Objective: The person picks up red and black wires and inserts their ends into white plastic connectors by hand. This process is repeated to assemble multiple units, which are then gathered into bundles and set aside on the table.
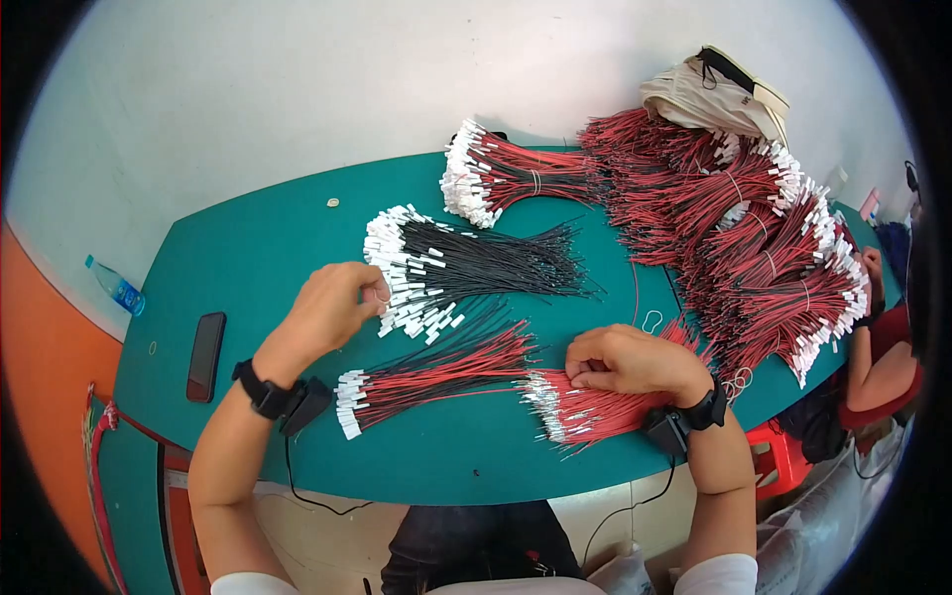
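My left hand [331, 309] is at the left edge of a pile of black wires [483, 260] with white plastic connectors [405, 275] on their left ends. Its thumb and forefinger come together beside these connectors; whether one is pinched cannot be made out. Over a bundle of red wires [602, 416] with bare metal crimp terminals [547, 405] rests my right hand [628, 361], fingers curled down onto the wires. What lies under its fingertips is hidden. Between the hands lies a smaller group of red and black wires [454, 364] joined to white connectors [349, 401].
Tied bundles of red-black wires [744, 230] heap up at the right, a beige bag [695, 97] on top. Another tied bundle [532, 178] lies by the wall. A phone [206, 357] and a bottle [115, 286] are left. A person's arm [881, 364] shows at right.
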The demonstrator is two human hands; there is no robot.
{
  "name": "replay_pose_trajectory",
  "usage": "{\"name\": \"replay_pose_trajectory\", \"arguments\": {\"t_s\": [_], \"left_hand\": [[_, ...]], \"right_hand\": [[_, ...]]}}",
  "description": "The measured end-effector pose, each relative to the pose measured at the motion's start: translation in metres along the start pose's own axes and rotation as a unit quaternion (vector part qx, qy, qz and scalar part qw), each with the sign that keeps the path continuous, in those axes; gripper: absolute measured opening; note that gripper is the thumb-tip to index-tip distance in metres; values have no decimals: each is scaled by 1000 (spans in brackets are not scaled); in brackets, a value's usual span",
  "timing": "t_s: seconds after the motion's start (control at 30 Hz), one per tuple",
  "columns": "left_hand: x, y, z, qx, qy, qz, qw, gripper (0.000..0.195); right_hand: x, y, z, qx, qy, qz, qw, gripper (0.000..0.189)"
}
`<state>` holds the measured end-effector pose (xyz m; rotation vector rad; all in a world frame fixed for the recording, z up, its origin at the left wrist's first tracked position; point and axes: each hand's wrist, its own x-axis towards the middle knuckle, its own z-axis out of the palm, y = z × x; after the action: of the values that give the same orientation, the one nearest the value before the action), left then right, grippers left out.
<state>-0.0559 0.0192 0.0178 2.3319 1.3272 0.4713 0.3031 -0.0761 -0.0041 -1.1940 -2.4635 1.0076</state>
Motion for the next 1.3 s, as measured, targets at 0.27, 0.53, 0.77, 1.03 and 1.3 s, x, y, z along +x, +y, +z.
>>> {"name": "replay_pose_trajectory", "arguments": {"t_s": [0.27, 0.53, 0.77, 1.03, 1.3], "left_hand": [[8, -5, 23, 176, 34, 11, 984, 19], [5, -3, 25, 171, 31, 18, 985, 17], [2, -12, 27, 199, 71, 78, 974, 11], [-8, 9, -5, 208, 226, 129, 943, 9], [-21, 63, 51, -275, 73, 61, 957, 12]], "right_hand": [[-1, -2, -2, 9, 30, -45, 999, 9], [2, -6, 4, 147, 101, -26, 984, 9], [5, -8, 9, 147, 136, -54, 978, 8], [5, -10, 13, 167, 171, -66, 969, 9], [7, -18, 19, 133, 223, -93, 961, 7]]}}
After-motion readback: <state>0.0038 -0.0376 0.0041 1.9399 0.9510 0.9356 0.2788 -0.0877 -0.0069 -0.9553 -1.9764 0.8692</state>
